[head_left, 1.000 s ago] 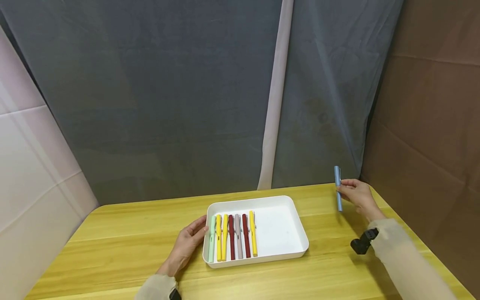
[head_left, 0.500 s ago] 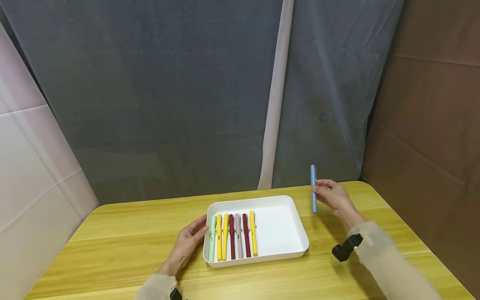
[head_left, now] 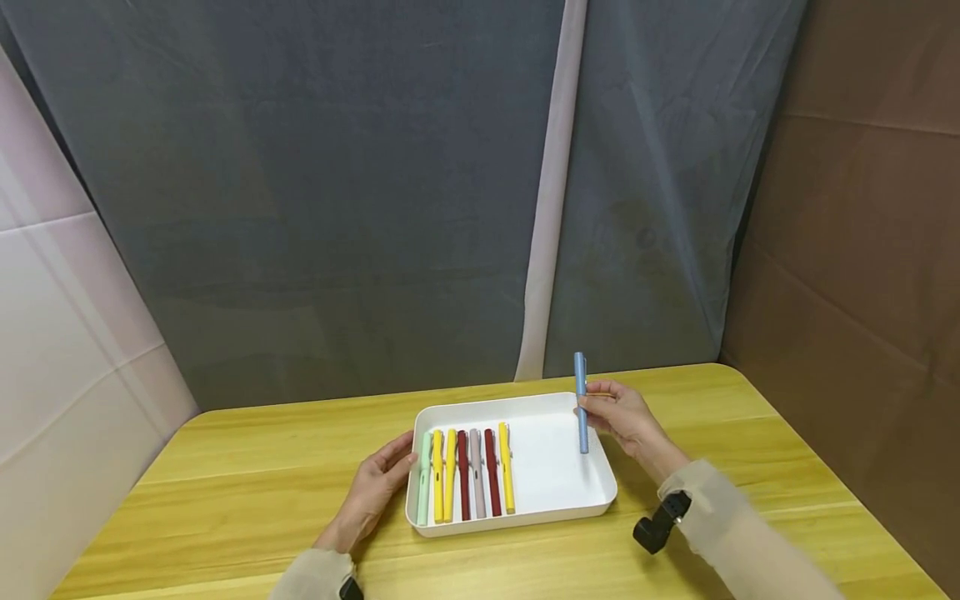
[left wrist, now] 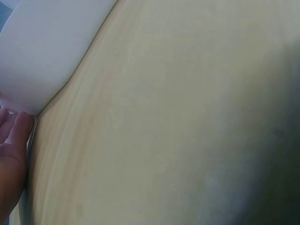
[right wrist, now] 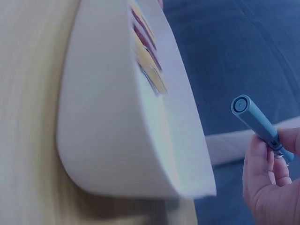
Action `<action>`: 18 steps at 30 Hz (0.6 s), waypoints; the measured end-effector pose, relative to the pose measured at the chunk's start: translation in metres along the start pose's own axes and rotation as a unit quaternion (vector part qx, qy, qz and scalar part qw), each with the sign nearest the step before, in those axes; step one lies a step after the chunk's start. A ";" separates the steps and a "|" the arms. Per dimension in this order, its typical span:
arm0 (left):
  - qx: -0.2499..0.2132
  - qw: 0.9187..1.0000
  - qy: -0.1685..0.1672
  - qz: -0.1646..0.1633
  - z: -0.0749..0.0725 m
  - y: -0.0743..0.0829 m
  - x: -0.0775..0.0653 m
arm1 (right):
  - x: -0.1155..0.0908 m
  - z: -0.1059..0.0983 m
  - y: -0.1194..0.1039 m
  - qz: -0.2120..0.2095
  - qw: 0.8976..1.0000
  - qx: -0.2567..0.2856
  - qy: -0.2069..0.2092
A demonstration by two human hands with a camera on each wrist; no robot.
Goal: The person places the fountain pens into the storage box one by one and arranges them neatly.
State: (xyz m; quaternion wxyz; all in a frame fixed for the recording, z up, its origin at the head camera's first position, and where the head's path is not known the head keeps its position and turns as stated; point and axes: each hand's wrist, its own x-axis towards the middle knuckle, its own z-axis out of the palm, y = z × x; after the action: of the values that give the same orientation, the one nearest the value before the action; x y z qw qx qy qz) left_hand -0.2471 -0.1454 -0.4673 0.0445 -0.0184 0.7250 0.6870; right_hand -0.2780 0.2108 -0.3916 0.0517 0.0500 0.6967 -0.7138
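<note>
A white tray (head_left: 555, 492) on the table holds a row of capped pens in its left half: a light green pen (head_left: 424, 479), several yellow and dark red ones, and a greyish one (head_left: 477, 475). My left hand (head_left: 373, 487) rests against the tray's left side, fingertips and thumb at the rim; the left wrist view shows fingers (left wrist: 18, 129) at the white wall. Above the tray's right part, my right hand (head_left: 626, 419) pinches a blue pen (head_left: 581, 404) between thumb and fingers, nearly upright. In the right wrist view, the blue pen's (right wrist: 258, 119) round end faces the camera.
A yellow wood-grain table (head_left: 247, 475) lies under the tray. Grey cloth (head_left: 360, 208) hangs behind it, with a pale strip running down. Brown cloth (head_left: 847, 250) stands on the right and whitish cloth (head_left: 75, 333) on the left.
My right hand has carried the blue pen leftward from the table's right side to above the tray's right part, lowering it lately. The left hand, tray and other pens stay put.
</note>
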 end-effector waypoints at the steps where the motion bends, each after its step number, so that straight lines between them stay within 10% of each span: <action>1: 0.000 1.000 0.000 0.001 0.000 0.000 0.000 | 0.000 0.003 0.002 0.005 1.000 -0.003 0.002; 18: 0.003 1.000 0.001 0.001 -0.001 -0.001 0.001 | -0.007 0.040 0.034 0.035 0.997 -0.073 0.004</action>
State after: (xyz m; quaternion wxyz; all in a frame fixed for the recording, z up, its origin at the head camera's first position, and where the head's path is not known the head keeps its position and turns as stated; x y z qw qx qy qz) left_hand -0.2484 -0.1467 -0.4682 0.0428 -0.0184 0.7268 0.6852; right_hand -0.2667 0.1698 -0.4232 0.0769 0.0732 0.7447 -0.6589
